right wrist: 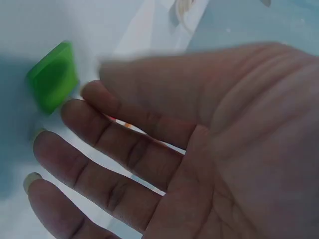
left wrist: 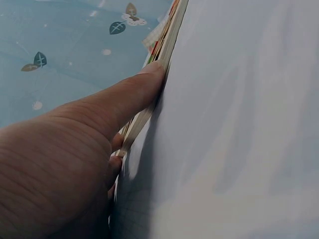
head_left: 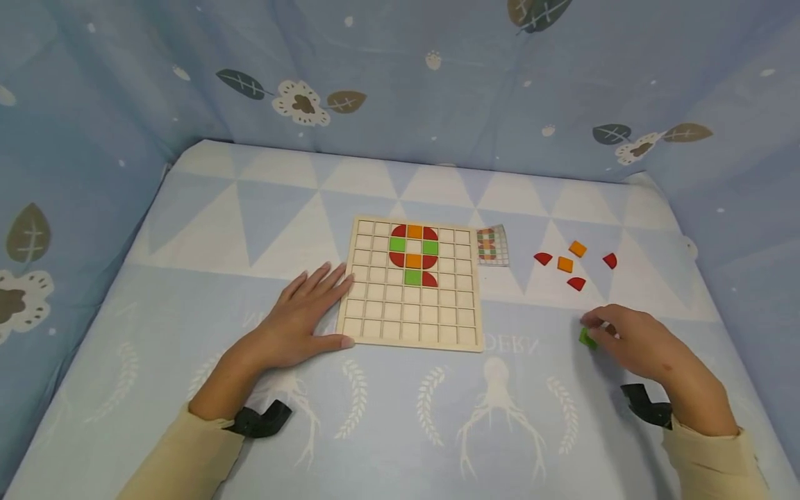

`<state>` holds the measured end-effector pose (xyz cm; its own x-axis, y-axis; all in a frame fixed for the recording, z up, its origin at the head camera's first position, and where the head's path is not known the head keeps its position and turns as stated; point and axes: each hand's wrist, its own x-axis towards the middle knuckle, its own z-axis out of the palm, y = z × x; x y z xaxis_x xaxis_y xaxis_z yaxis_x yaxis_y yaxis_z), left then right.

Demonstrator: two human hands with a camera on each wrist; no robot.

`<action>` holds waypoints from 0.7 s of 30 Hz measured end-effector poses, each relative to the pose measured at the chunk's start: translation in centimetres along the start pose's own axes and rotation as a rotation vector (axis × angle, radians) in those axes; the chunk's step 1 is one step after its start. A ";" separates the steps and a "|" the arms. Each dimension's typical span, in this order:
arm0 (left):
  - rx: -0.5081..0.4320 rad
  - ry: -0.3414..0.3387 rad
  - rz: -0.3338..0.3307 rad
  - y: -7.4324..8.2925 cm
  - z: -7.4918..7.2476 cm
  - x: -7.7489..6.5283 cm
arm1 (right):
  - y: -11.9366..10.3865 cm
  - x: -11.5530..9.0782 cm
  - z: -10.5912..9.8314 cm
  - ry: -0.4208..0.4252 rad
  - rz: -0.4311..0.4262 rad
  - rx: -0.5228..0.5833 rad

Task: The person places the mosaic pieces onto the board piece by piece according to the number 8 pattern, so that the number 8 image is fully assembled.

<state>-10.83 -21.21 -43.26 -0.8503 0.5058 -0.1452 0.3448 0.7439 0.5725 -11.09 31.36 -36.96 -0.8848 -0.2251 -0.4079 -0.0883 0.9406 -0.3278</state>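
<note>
A wooden grid board (head_left: 394, 312) lies in the middle of the table, with red quarter-circle, orange square and green square tiles set in its upper cells. My left hand (head_left: 290, 326) rests at the board's left side, fingers spread and straight, thumb at the lower left corner. In the left wrist view the thumb (left wrist: 124, 92) lies along the board's edge. At the right, my right hand (head_left: 644, 344) hovers by a green square tile (head_left: 587, 338). The right wrist view shows that green tile (right wrist: 54, 79) just beyond loosely bent fingertips, not gripped.
A small pattern card (head_left: 494, 246) lies against the board's right edge, slightly curled. Farther right are loose orange squares (head_left: 565, 264) and red quarter-circle tiles (head_left: 576, 283). Blue patterned cloth (head_left: 406, 83) hangs behind the table and at both sides.
</note>
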 end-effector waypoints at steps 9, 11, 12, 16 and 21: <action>-0.004 0.025 0.026 -0.1 0.0 0.0 | 1.1 0.2 0.4 0.009 0.072 0.008; -0.006 0.024 0.025 -0.1 -0.1 0.0 | 1.1 0.3 0.5 0.010 0.096 0.008; -0.006 0.021 0.020 0.0 -0.1 0.0 | 1.2 0.3 0.6 0.009 0.103 0.012; -0.006 0.008 0.008 0.0 -0.1 -0.1 | 1.2 0.3 1.0 0.020 0.102 0.030; -0.008 0.006 0.005 0.1 -0.1 -0.1 | 1.3 0.6 1.4 0.079 0.071 0.054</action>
<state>-10.76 -21.21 -43.15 -0.8507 0.5073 -0.1374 0.3462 0.7375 0.5799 -11.12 32.10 -38.86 -0.9215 -0.1362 -0.3638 -0.0017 0.9380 -0.3467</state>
